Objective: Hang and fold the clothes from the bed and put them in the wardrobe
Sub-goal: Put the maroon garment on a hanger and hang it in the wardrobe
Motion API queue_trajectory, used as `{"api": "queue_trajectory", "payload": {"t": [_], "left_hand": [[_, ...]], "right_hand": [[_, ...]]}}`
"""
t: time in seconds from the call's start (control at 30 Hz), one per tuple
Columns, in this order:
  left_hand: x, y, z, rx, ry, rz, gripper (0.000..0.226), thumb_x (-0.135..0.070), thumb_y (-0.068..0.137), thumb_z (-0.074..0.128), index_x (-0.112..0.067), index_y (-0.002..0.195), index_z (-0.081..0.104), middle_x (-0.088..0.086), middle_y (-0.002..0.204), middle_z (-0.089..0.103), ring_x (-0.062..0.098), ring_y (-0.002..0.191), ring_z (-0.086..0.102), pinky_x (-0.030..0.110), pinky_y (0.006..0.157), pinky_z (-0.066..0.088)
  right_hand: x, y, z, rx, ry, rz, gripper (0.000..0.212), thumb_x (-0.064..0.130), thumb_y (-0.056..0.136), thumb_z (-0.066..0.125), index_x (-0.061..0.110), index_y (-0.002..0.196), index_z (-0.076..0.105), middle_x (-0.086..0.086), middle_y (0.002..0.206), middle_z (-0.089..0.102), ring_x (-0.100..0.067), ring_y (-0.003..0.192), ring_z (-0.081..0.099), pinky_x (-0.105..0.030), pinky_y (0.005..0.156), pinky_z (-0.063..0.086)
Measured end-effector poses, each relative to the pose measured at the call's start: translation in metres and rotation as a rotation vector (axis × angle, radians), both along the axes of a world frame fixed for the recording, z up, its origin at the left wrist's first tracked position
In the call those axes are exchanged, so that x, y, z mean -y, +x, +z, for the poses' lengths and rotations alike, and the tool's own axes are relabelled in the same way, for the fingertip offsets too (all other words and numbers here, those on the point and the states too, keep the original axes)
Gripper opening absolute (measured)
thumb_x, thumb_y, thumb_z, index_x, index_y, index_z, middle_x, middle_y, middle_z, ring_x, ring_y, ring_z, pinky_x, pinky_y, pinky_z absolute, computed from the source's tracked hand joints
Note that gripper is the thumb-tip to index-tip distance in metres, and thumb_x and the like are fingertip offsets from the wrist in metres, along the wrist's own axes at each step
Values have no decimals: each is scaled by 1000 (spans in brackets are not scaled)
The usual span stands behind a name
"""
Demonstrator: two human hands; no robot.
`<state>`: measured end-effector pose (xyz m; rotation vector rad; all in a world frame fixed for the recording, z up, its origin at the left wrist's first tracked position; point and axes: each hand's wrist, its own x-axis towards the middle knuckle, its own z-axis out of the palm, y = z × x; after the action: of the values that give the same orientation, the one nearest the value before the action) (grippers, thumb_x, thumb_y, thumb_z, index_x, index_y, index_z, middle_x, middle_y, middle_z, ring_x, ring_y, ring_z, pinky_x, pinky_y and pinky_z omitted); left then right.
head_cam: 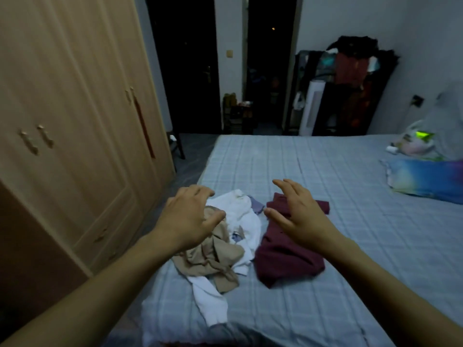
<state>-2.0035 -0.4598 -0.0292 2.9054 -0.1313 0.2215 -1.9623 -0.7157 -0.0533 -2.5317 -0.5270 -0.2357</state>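
Observation:
A small heap of clothes lies near the front left corner of the bed: a crumpled beige garment, a white garment partly under and beside it, and a maroon garment to the right. My left hand hovers over the beige and white pieces, fingers spread and curled, holding nothing. Above the maroon garment hangs my right hand, also open and empty. The wooden wardrobe stands at the left with its doors closed.
A narrow strip of floor runs between wardrobe and bed. A colourful pillow and a plastic bag lie on the bed's right side. A clothes-laden rack, a white tower fan and a dark doorway are at the far end.

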Motion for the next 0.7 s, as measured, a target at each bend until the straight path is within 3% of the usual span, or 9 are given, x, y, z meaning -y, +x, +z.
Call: {"api": "queue_trajectory", "payload": {"t": [0.07,0.2,0.43,0.57,0.7], "left_hand": [[15,15,-4,6,-23,-55,70,-68,79,38,-25,133,50,-3,138,50,21,127,44,41,102,40],[33,47,-11,34,-67,-177,67,-66,81,39,-25,132,51,-6,135,51,20,125,45,39,97,39],[38,91,-32,76,-180,-315,66,-66,82,42,-23,131,52,-6,134,52,18,124,45,40,100,41],[53,105,-43,32,-207,-362,82,-77,72,27,-24,129,53,-6,132,53,20,123,46,41,100,42],[74,119,-52,12,-189,-399,74,-73,76,34,-26,129,53,-7,132,53,18,123,46,40,102,41]], "right_hand": [[15,2,-2,2,-3,-59,84,70,81,42,21,149,33,-8,153,34,-23,143,26,-44,116,28],[39,5,-2,22,-54,-173,72,50,90,59,19,149,33,-11,153,34,-24,143,26,-40,117,26],[74,1,-8,-12,-154,-351,74,57,90,53,24,151,28,-6,155,31,-20,145,24,-43,117,27],[91,-1,-17,-47,-166,-400,75,59,89,52,26,152,27,-5,156,30,-19,145,22,-43,117,27],[108,8,-27,-52,-150,-423,74,58,90,53,26,152,26,-5,156,30,-19,146,22,-44,117,26]]}}
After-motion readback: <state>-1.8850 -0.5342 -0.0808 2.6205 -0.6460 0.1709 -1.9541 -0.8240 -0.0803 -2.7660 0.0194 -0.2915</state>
